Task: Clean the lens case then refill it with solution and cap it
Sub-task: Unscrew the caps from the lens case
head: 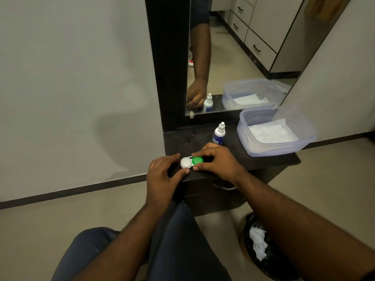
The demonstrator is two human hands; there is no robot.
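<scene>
While the case lies near the front edge of the dark table, both hands grasp it: the left hand pinches the white cap, the right hand curls around the green cap. The bottle stands just behind, beside the tub.

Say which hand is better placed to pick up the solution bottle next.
Right, probably. The right hand sits directly in front of the solution bottle, fingers on the green cap. The left hand is farther off, at the white cap, well placed to steady the case.
</scene>
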